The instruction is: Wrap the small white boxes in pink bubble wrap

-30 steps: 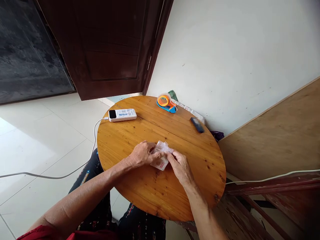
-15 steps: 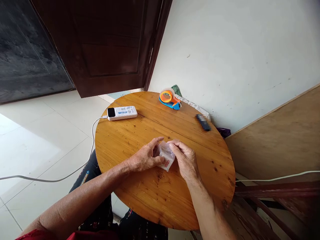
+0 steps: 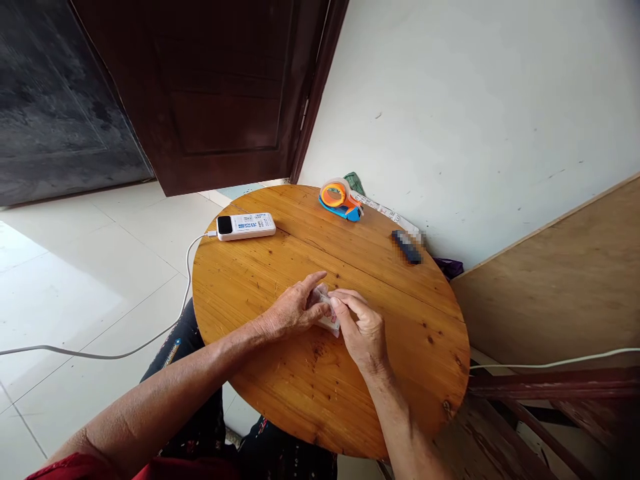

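Note:
A small clear plastic packet (image 3: 330,325) with red print and pale contents rests on the round wooden table, partly covered by both hands. My left hand (image 3: 296,308) grips its left side, thumb pressed on top and index finger stretched out beyond it. On the other side, my right hand (image 3: 363,327) pinches the packet's plastic between thumb and fingertips. What exactly is inside the packet cannot be made out.
The round wooden table (image 3: 280,393) carries a white device (image 3: 247,226) with a cable at the back left. An orange and blue tape dispenser (image 3: 341,200) stands at the back, and a dark blurred object (image 3: 406,246) lies at the right. A wall rises behind.
My right hand has moved left and folded the plastic down over the packet, nearer my left thumb. The left hand has stayed nearly in place.

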A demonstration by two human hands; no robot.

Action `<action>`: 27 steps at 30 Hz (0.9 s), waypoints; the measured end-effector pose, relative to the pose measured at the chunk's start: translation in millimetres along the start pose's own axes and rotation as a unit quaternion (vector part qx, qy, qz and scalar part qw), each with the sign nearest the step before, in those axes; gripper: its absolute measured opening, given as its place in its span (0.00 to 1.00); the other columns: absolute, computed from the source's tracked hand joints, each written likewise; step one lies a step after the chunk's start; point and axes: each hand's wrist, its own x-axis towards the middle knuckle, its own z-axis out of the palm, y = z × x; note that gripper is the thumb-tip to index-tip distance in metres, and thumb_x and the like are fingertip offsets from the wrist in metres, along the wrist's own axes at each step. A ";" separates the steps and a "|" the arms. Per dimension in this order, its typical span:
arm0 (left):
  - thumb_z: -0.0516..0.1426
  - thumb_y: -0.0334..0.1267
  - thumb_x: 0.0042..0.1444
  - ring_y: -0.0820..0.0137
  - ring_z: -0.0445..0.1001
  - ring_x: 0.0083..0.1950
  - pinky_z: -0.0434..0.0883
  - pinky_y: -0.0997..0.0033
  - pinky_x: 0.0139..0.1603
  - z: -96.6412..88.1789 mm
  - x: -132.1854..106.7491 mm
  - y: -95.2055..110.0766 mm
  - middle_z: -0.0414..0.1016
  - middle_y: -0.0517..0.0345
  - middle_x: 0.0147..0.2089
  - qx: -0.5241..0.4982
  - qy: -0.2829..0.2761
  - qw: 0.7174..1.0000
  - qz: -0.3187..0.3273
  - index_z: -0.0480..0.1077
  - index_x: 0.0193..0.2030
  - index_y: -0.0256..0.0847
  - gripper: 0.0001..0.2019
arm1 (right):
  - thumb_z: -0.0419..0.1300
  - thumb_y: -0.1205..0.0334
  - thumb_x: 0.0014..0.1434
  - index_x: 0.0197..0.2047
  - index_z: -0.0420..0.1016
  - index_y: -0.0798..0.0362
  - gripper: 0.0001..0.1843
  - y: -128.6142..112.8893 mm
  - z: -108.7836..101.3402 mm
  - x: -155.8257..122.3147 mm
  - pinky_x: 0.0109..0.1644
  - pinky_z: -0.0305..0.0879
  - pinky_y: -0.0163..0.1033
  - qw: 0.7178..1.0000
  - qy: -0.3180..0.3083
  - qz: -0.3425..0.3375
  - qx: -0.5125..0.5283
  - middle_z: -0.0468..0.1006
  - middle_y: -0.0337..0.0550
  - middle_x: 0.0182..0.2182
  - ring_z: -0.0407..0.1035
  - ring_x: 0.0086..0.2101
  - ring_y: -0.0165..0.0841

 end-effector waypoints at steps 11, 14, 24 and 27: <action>0.61 0.37 0.52 0.58 0.69 0.58 0.69 0.57 0.58 1.0 -10.9 -4.6 0.70 0.46 0.56 0.111 0.078 0.982 0.133 0.68 0.54 0.40 0.21 | 0.53 0.58 0.68 0.38 0.78 0.50 0.13 10.1 6.5 3.5 0.40 0.70 0.37 0.999 -0.004 0.038 -0.033 0.81 0.42 0.31 0.75 0.32 0.34; 0.60 0.31 0.49 0.60 0.70 0.57 0.70 0.60 0.57 1.4 -12.3 -8.1 0.69 0.50 0.56 0.121 0.075 0.980 0.140 0.70 0.51 0.43 0.20 | 0.54 0.58 0.67 0.39 0.78 0.50 0.12 11.3 7.5 3.1 0.40 0.70 0.38 0.998 0.007 0.057 -0.017 0.81 0.41 0.31 0.75 0.31 0.35; 0.60 0.29 0.45 0.62 0.72 0.48 0.70 0.62 0.52 -0.3 -7.6 -3.2 0.74 0.55 0.46 0.139 0.085 0.980 0.115 0.73 0.45 0.43 0.17 | 0.57 0.64 0.63 0.39 0.80 0.50 0.09 9.4 -4.4 1.6 0.51 0.72 0.42 1.000 -0.009 -0.004 0.004 0.82 0.45 0.41 0.76 0.43 0.38; 0.60 0.30 0.46 0.62 0.72 0.48 0.70 0.61 0.51 -0.7 -8.8 -1.5 0.73 0.54 0.46 0.136 0.080 0.982 0.100 0.72 0.46 0.42 0.18 | 0.57 0.64 0.63 0.41 0.81 0.49 0.10 8.6 -11.1 1.1 0.55 0.71 0.45 0.999 -0.043 -0.021 -0.005 0.81 0.46 0.45 0.76 0.47 0.40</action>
